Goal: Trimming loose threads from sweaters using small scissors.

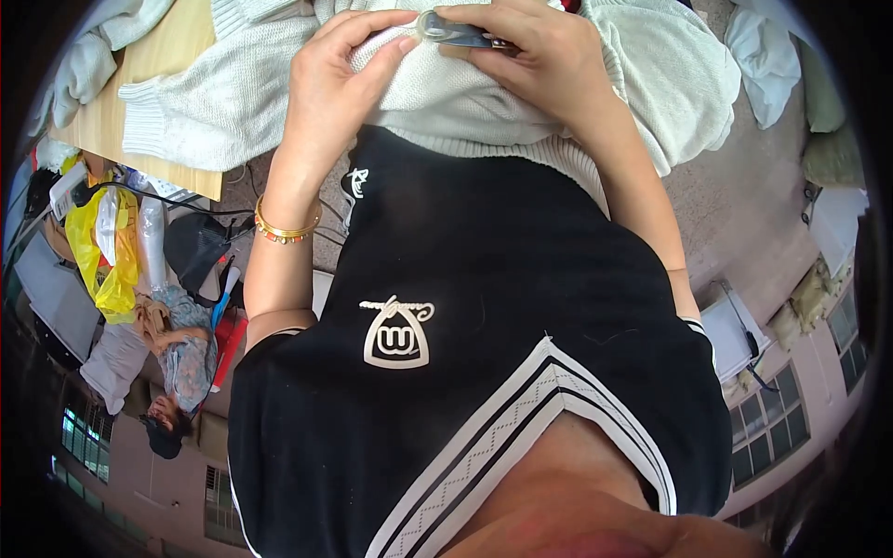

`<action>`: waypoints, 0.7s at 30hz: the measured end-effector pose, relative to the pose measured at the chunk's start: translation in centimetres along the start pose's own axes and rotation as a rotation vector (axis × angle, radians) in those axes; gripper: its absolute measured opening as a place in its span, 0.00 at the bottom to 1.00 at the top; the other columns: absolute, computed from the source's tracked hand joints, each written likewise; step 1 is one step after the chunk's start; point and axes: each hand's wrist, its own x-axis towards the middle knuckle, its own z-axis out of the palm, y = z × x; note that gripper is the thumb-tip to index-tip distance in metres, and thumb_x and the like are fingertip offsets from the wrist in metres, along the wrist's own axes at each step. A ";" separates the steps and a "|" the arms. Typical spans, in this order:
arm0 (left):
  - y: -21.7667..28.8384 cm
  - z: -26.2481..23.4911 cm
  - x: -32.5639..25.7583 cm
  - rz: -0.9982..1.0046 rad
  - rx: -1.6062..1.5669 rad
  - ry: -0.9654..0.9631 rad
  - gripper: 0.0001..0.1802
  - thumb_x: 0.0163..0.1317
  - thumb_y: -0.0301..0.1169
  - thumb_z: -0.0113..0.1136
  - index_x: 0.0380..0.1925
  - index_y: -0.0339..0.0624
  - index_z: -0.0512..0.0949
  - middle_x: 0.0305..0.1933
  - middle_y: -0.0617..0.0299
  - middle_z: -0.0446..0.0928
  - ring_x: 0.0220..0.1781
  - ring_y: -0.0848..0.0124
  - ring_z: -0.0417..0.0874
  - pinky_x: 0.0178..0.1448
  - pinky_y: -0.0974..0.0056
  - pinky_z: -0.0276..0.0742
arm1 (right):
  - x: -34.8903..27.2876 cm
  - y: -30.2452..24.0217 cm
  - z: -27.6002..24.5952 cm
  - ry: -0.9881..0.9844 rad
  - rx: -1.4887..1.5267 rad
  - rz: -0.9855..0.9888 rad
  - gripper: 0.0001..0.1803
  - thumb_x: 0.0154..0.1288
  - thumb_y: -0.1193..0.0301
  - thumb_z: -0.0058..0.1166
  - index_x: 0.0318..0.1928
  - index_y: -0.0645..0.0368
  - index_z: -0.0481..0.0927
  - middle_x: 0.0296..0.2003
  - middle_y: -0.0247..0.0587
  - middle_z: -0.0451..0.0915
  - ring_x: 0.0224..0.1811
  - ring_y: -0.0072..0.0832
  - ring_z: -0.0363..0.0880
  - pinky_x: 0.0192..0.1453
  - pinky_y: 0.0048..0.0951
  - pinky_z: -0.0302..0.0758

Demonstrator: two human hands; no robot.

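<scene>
A cream knitted sweater (409, 79) lies across my lap and the surface ahead, its ribbed cuff (144, 121) stretched to the left. Above it, at the top middle, my two hands meet. My right hand (544, 56) is closed around a small shiny metal tool with a dark end (460, 37); its exact kind is hard to make out. At the tool's left end sits a small pale round piece (431, 25). Thumb and forefinger of my left hand (349, 60) are closed at the edge of this piece, over the knit.
A light wooden tabletop (153, 60) is under the sweater's left sleeve. At the left are a yellow plastic bag (102, 242), cables, and another person (181, 344) in a patterned top. A white bag (763, 65) lies at the upper right, near stuffed sacks (828, 158).
</scene>
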 end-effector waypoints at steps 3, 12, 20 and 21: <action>-0.5 0.1 0.0 -0.004 -0.024 0.019 0.11 0.63 0.27 0.67 0.46 0.39 0.85 0.43 0.62 0.82 0.44 0.77 0.80 0.52 0.73 0.73 | -0.1 0.4 0.6 -0.003 0.063 0.025 0.19 0.51 0.73 0.66 0.47 0.54 0.84 0.29 0.38 0.80 0.29 0.36 0.82 0.33 0.31 0.77; 1.0 1.0 0.8 0.314 0.192 0.199 0.07 0.60 0.24 0.69 0.39 0.39 0.87 0.40 0.61 0.81 0.40 0.74 0.80 0.43 0.72 0.76 | 1.2 -1.7 -0.7 -0.124 0.389 0.709 0.10 0.65 0.73 0.62 0.44 0.65 0.86 0.31 0.42 0.85 0.30 0.22 0.80 0.35 0.23 0.74; 1.7 1.4 2.0 0.437 0.108 0.247 0.04 0.57 0.23 0.70 0.33 0.38 0.84 0.36 0.62 0.83 0.36 0.74 0.83 0.39 0.71 0.78 | 1.8 -2.0 -1.8 -0.086 0.542 0.867 0.10 0.67 0.72 0.62 0.44 0.65 0.86 0.25 0.27 0.80 0.27 0.13 0.71 0.30 0.20 0.68; 1.8 1.5 2.1 0.441 0.107 0.236 0.04 0.57 0.23 0.70 0.33 0.38 0.84 0.36 0.62 0.83 0.36 0.74 0.83 0.39 0.71 0.78 | 1.8 -2.0 -2.0 -0.097 0.545 0.877 0.09 0.67 0.72 0.62 0.44 0.65 0.86 0.25 0.27 0.79 0.27 0.12 0.70 0.29 0.20 0.67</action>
